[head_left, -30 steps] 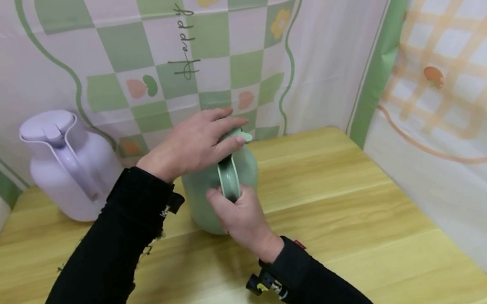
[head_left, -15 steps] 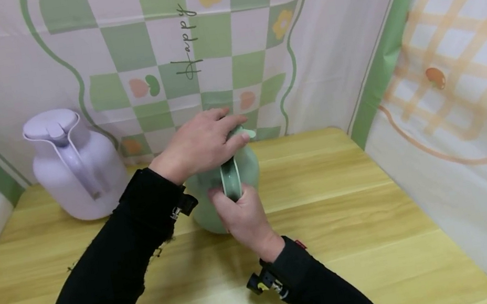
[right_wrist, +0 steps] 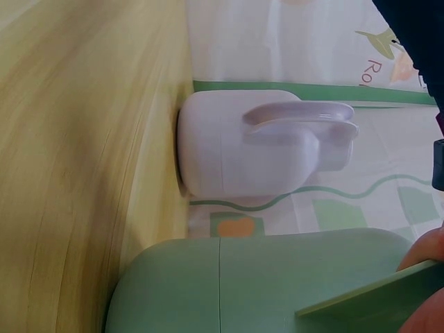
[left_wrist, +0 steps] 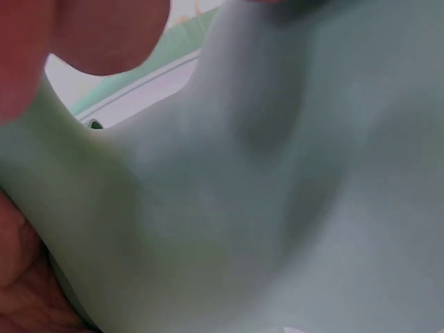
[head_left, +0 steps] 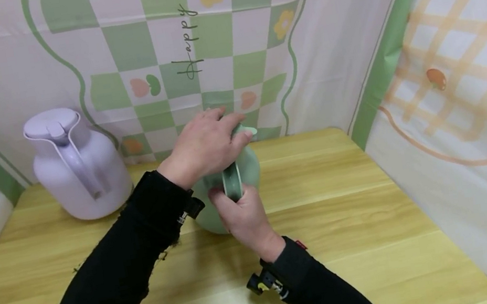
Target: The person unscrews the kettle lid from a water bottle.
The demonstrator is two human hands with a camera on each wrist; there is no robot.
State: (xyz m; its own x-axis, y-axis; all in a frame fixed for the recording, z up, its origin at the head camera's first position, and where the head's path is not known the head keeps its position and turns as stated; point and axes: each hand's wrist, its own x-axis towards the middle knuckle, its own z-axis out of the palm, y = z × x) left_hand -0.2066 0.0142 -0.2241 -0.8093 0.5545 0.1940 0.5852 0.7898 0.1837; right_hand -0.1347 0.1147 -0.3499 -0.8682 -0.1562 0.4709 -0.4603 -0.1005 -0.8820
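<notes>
A pale green thermos jug (head_left: pixel 249 169) stands upright on the wooden table (head_left: pixel 334 244). My right hand (head_left: pixel 245 218) grips its handle (head_left: pixel 231 181), thumb on the near side. Over the top of the jug lies my left hand (head_left: pixel 205 139), its fingers and thumb around the lid and hiding most of it. A light green tab (head_left: pixel 249 129) of the lid sticks out beside the left thumb. In the left wrist view the jug's body (left_wrist: pixel 208 208) fills most of the picture. The right wrist view shows the jug's side (right_wrist: pixel 263 277) close up.
A lilac thermos jug (head_left: pixel 81 172) stands upright at the back left, its handle facing forward. Behind the table hangs a checkered cloth (head_left: pixel 168 41). Another patterned cloth (head_left: pixel 467 84) hangs along the right side.
My left hand and wrist have swung slightly right over the jug. The lid tab has shifted a little right and away. The right hand keeps its grip, nearly still.
</notes>
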